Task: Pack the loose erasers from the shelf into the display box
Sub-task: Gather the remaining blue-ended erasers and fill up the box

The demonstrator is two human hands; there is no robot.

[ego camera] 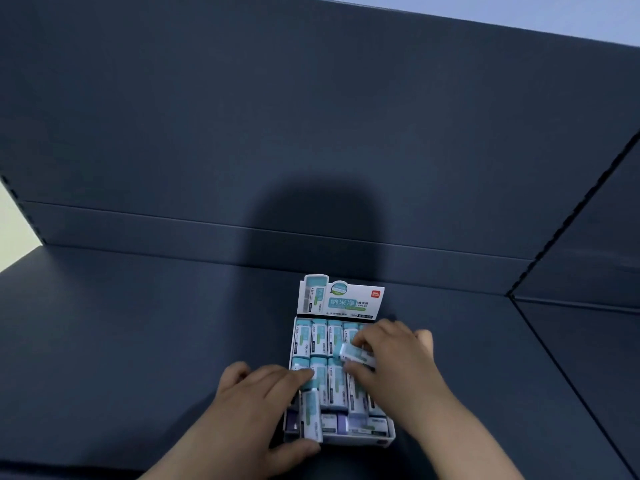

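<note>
Both forearms reach in from the lower edge, palms down, over the display box point(380, 441), which sits on the dark, matte shelf point(138, 341) close to its back panel point(242, 133). The right hand point(398, 368) arches over the right half of the box, wrist raised; its forefinger and thumb are clamped on a tilted eraser point(358, 353), a small rectangular block in a white and teal paper sleeve that lies crosswise just above the packed erasers point(318, 337). The left hand point(256, 407) lies lower at the box's front left corner, fingers point(304, 374) stretched together onto the second row and the thumb hooked round below. Between thumb and forefinger it pinches a front eraser point(311, 415) lengthwise, its near end sticking up over the box's front wall. The box is thin white cardboard, with an upright printed header card at the back in teal and white. Inside, the sleeved blocks stand side by side in neat rows, teal ones behind and a few purple ones point(343, 422) along the front.
</note>
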